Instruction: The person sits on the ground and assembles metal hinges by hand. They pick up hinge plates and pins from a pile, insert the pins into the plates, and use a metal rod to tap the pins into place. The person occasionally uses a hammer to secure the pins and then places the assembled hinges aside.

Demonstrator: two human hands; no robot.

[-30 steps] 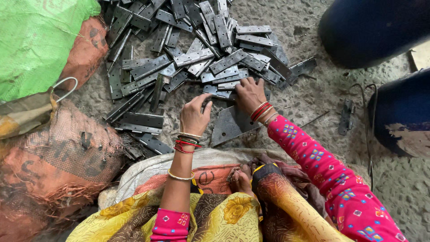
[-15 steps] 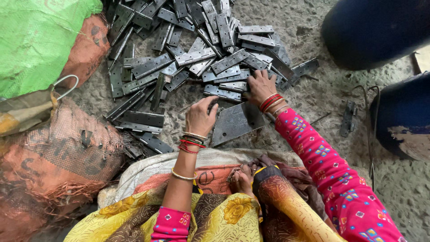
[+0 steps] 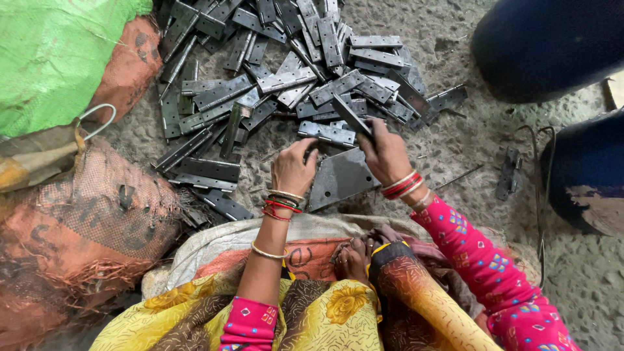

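— What do we see of the right hand?

— We see it closed around one end of a grey metal hinge. The fingers curl over the strip and the thumb sits under it, so the hinge juts up and to the left out of the fist, slanting over the pile of hinges. It is a firm, nearly shut grip, with no gap that we can make out between fingers and metal.

— And the left hand?

— We find it lower and to the left, knuckles toward the camera, fingers bent downward. The fingertips come down at the left edge of the flat metal plate that lies on the ground between the two hands. We cannot tell whether they pinch the edge or only press on it, because the back of the hand hides the tips.

— Where does the plate lie with respect to the rest?

— We see it just below the pile, tilted, its lower edge near the sack spread across the lap. Another hinge lies flat just above the plate, between the two hands.

— What else is around?

— We note a green bag at the upper left, a worn orange mesh sack below it, and another person's dark trouser legs at the upper right, well apart from both hands.
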